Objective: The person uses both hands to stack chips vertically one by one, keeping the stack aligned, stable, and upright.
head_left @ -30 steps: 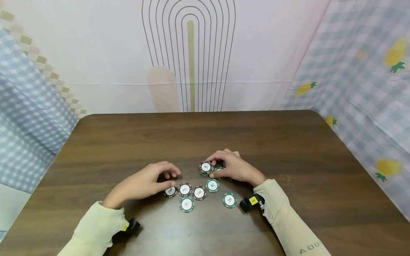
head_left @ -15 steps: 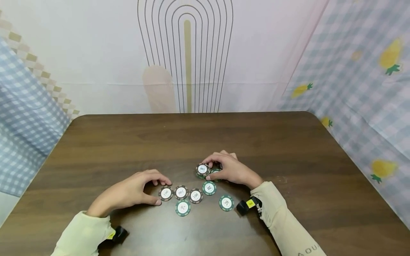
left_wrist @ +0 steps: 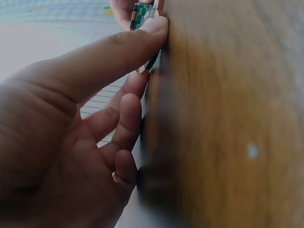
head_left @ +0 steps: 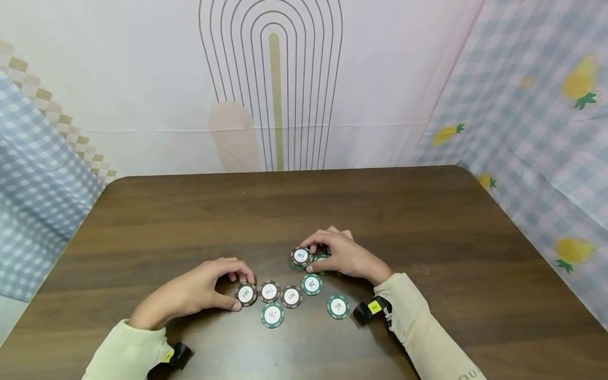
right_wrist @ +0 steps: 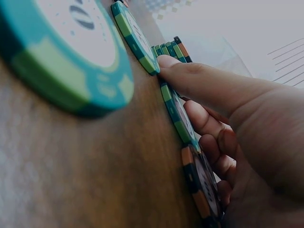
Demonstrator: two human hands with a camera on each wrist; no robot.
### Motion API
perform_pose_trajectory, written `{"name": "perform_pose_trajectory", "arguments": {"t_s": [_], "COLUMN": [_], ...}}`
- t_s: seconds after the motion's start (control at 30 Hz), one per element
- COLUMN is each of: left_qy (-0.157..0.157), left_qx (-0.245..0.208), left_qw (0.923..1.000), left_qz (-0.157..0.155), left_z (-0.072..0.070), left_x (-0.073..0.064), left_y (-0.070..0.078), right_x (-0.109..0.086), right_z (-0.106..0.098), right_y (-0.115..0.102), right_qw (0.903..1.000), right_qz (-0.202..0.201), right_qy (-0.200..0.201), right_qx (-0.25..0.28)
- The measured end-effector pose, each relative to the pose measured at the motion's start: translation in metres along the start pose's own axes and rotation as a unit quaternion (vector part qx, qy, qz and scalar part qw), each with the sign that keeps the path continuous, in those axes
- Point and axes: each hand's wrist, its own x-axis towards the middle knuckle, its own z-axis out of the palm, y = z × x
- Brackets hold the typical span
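My left hand (head_left: 204,285) pinches a black 100 poker chip (head_left: 246,294) flat on the table, thumb at its near edge and index finger at its far edge. In the left wrist view the thumb partly covers that chip. My right hand (head_left: 344,254) holds a short stack of poker chips (head_left: 301,256) between thumb and fingers. The stack has a black 100 chip on top and several green ones beneath, their edges showing in the right wrist view. Under the right palm lie a green chip (right_wrist: 178,114) and a black-and-orange chip (right_wrist: 202,185), mostly hidden from the head view.
Between the hands lie two black 100 chips (head_left: 269,291) and a green 20 chip (head_left: 311,284). Nearer the body are two more green chips, one at the left (head_left: 273,315) and one by the right wrist (head_left: 338,307). The brown table (head_left: 237,211) ends at hanging cloths.
My left hand has come down from over the leftmost black chip, opened around it, then closed thumb and index finger on its edges. The right hand stays at the stack.
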Motion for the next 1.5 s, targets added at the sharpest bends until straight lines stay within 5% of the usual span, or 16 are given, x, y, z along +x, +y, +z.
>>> {"name": "perform_pose_trajectory", "arguments": {"t_s": [0.47,0.9,1.5], "left_qy": [0.024,0.089,0.121], "left_qx": [0.113,0.127,0.160], "left_qw": [0.9919,0.9873,0.9797], "left_qz": [0.052,0.034,0.016], "left_z": [0.006,0.000,0.003], "left_x": [0.001,0.012,0.036], "left_y": [0.001,0.005,0.018], "right_x": [0.000,0.002,0.000], "right_z": [-0.001,0.000,0.000], "right_y": [-0.001,0.000,0.003], "right_qw": [1.0000,1.0000,1.0000], "right_qz": [-0.003,-0.005,-0.007], "right_qy": [0.003,0.005,0.003], "right_qx": [-0.002,0.000,-0.003]}}
